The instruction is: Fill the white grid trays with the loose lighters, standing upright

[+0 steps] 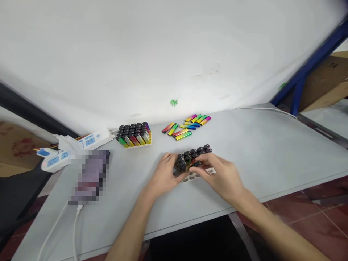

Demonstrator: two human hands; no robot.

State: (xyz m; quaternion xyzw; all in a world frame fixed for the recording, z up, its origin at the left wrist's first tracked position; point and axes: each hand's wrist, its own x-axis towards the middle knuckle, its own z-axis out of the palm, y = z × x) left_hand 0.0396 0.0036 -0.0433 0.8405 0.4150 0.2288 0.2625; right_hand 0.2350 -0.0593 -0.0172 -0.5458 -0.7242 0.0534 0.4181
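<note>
Several black-topped lighters (187,153) stand upright in a pale tray (192,177) whose front holes show bare. Around the tray's left side curls my left hand (165,174), its thumb at the front edge and fingers behind. My right hand (221,174) pinches one lighter (197,164) by its black top, between thumb and forefinger, over the tray's front part. Behind the hands, several colourful lighters (183,136) lie loose on the table. A second tray (138,145), full of upright lighters (133,134), stands to the left.
A white power strip (91,142) with plugs and a pixelated phone-like object (94,175) lie on the grey table (130,203) at left, with white cables (74,232). A white wall (163,54) rises behind. Cardboard boxes (323,79) and a blue frame (297,90) stand at right.
</note>
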